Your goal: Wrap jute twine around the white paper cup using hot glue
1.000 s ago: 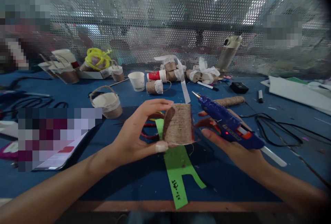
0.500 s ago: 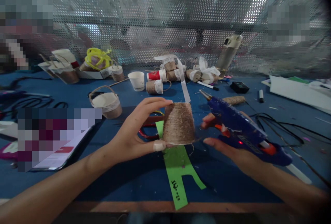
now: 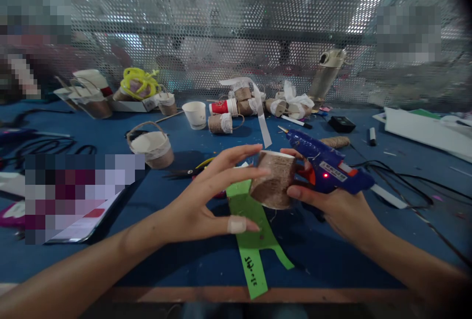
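A twine-wrapped cup [image 3: 275, 181] is held up above the table, tilted a little. My right hand [image 3: 324, 196] has its thumb and a finger on the cup's right side and also holds the blue glue gun [image 3: 324, 164], whose nozzle points to the upper left and whose red light is on. My left hand [image 3: 214, 196] is at the cup's left, fingers spread, a bandage on the thumb; its upper fingers reach the cup's upper left side. A green paper piece [image 3: 254, 255] with black writing lies beneath.
Scissors [image 3: 184, 173] lie behind my left hand, and a small basket [image 3: 157, 149] stands farther left. A phone [image 3: 84, 216] is at the left. White ribbon [image 3: 261, 117], wrapped cups [image 3: 220, 124] and a paper cup [image 3: 194, 115] are farther back. Black cable [image 3: 401, 176] runs at the right.
The cup has moved right and tilted, and my right hand now grips it too. My left fingers have opened from their hold. The glue gun has shifted left and up.
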